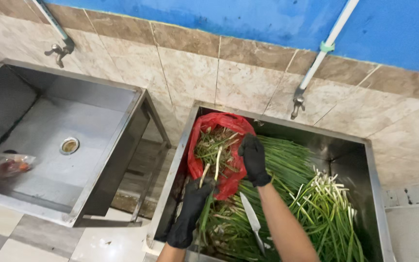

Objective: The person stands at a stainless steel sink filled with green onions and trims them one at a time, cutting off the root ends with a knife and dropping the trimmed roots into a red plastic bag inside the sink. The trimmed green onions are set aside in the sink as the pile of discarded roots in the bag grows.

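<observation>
While a second steel sink (98, 145) stands empty-basined to the left with a round drain (69, 145) and a tap (59, 51) above it, the nearer steel sink (372, 194) on the right is heaped with green onions (316, 204), white ends pointing up toward its right wall, and a tap (297, 104) hangs off a white pipe (328, 41) over its back rim. A red plastic bag (214, 160) sits against this sink's left wall, its mouth open and stuffed with trimmed scraps. A knife (251, 218) lies on the onions just beside the right forearm. Both hands wear black gloves. The right hand (254, 160) reaches into the bag's mouth, fingers curled down over the scraps. The left hand (195, 204) is closed around the bag's lower edge together with a few green stalks. A clear bag (3, 165) lies at the far left.
</observation>
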The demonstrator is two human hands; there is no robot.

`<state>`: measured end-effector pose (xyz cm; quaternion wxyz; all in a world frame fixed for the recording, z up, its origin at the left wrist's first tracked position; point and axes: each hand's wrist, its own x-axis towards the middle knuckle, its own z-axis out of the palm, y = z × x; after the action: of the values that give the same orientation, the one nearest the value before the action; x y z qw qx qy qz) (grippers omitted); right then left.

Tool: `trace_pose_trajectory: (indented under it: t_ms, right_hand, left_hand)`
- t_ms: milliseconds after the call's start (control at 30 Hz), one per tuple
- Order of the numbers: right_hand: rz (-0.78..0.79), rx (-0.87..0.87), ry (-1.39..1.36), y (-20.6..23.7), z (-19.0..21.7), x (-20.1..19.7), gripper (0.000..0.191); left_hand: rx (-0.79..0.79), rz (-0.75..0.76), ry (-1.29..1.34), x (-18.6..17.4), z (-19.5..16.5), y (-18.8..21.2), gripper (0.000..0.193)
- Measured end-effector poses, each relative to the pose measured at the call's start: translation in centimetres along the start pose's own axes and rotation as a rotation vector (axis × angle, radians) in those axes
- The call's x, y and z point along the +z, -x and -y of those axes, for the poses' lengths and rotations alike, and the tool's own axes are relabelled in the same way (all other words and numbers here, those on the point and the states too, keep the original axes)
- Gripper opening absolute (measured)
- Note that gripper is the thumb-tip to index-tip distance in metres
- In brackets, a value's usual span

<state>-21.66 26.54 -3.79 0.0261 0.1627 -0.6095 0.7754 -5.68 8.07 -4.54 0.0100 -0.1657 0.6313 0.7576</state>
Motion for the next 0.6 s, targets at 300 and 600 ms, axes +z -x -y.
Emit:
trace_pose_trajectory:
  t_ms: [300,600]
  right_hand:
    - [-0.026,0.265,-0.063,6.1,1.8,5.0,0.012]
    - [-0.07,0.074,-0.21,4.8,-3.0,3.0,0.027]
  left_hand:
    - [0.149,-0.018,0.006,1.4,1.9,0.0,0.017]
    - [-0.038,0.067,0.199,1.2,2.4,0.3,0.014]
